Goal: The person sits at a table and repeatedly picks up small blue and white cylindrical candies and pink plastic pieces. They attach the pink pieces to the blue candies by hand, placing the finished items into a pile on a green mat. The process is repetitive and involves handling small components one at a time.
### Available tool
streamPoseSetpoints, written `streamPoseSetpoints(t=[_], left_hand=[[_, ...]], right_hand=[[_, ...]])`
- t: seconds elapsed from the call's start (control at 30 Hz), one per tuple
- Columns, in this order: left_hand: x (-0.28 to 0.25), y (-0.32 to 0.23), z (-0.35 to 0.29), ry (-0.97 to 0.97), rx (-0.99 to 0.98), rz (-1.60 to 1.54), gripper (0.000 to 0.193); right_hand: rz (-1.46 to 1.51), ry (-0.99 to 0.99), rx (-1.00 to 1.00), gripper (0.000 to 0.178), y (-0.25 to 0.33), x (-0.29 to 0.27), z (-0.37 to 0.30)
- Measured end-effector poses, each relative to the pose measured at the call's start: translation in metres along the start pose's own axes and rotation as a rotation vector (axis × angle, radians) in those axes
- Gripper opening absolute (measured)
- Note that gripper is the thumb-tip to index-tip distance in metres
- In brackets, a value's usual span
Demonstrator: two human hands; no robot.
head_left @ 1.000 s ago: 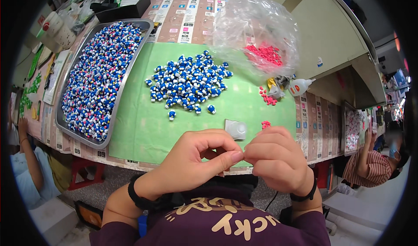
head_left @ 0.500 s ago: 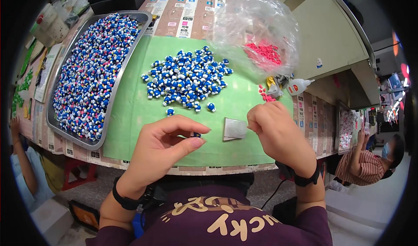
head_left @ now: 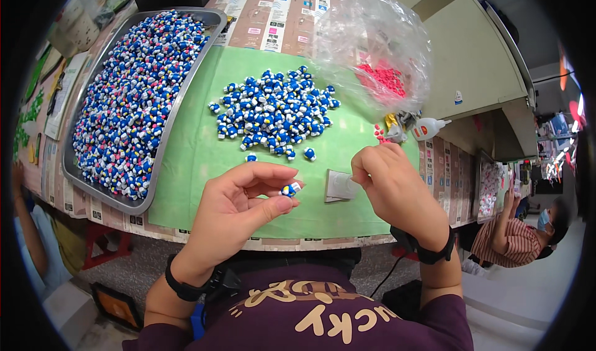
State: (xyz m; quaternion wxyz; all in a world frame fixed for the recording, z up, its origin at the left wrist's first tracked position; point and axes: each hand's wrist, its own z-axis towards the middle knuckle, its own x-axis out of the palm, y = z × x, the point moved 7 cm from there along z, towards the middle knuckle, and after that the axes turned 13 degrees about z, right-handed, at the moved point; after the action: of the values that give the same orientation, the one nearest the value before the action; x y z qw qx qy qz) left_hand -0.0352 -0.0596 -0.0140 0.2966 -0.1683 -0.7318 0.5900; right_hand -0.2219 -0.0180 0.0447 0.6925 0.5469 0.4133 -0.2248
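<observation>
My left hand [head_left: 233,205] pinches a small blue, white and yellow figurine [head_left: 290,190] between thumb and fingertips, over the green cloth. Across from it, my right hand [head_left: 394,180] has its fingers pressed together, beside a small pale square block [head_left: 340,186]. Whatever those fingers hold, if anything, is hidden. A loose pile of blue and white figurines [head_left: 273,112] lies on the cloth beyond my left hand. Past my right hand are several small pink pieces [head_left: 380,133], partly covered by it.
A metal tray [head_left: 169,112] heaped with figurines stands at left. A clear plastic bag [head_left: 335,40] of pink pieces lies far right, near a white squeeze bottle [head_left: 428,128] and a beige cabinet [head_left: 478,53]. A masked person in a striped shirt [head_left: 506,242] sits at right.
The figurine in my left hand has turned and shows more between the fingertips. My right hand stays pinched near the block. The whole view has shifted slightly.
</observation>
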Motion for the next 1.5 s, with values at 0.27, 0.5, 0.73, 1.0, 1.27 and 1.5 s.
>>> streamPoseSetpoints(t=[0.27, 0.5, 0.73, 1.0, 1.27, 1.5], left_hand=[[0.014, -0.003, 0.005, -0.001, 0.025, -0.018, 0.024], [0.040, -0.017, 0.004, -0.004, 0.053, -0.067, 0.022], [0.042, -0.024, 0.000, -0.027, 0.155, 0.030, 0.022], [0.041, -0.043, -0.008, -0.110, 0.453, 0.388, 0.023], [0.041, -0.055, -0.015, -0.113, 0.609, 0.539, 0.023], [0.025, -0.059, -0.021, -0.166, 0.588, 0.556, 0.020]], right_hand=[[0.380, -0.209, 0.029, 0.026, 0.014, -0.020, -0.013], [0.587, -0.383, -0.063, 0.030, 0.046, -0.019, -0.020], [0.479, -0.349, -0.053, 0.039, 0.051, -0.019, -0.021], [0.295, -0.388, -0.089, 0.038, 0.061, -0.014, -0.020], [0.327, -0.403, -0.046, 0.042, 0.064, -0.007, -0.023], [0.593, -0.545, 0.011, 0.037, 0.038, -0.025, -0.039]])
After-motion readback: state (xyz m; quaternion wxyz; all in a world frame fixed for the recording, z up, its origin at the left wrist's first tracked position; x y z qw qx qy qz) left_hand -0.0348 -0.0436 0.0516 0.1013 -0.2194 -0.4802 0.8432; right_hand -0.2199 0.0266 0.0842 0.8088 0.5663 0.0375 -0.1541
